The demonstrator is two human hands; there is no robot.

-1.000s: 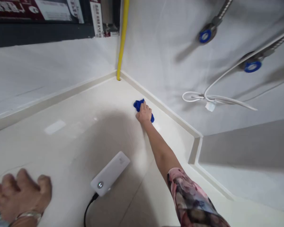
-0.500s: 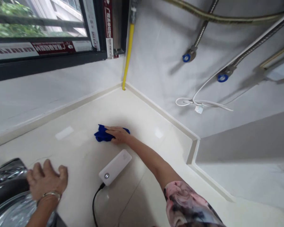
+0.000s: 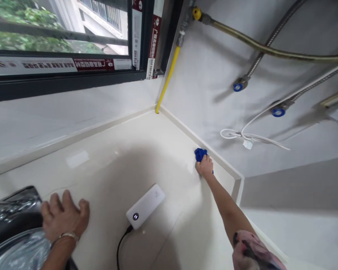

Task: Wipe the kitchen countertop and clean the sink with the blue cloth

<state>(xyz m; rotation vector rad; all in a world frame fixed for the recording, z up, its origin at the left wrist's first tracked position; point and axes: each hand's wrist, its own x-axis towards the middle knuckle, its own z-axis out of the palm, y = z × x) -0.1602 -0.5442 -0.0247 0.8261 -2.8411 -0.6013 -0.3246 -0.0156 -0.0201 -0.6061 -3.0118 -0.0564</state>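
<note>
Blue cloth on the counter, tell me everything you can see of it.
The cloth is deep blue, soft-looking fabric, bunched and creased. It lies on the pale counter, close beside the raised edge; whether they touch is unclear. The right hand covers its middle, hiding much of it, with blue showing on both sides.

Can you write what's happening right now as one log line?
right hand: holding cloth on counter by wall | left hand: open, empty | power bank: on counter, cable plugged in
</note>
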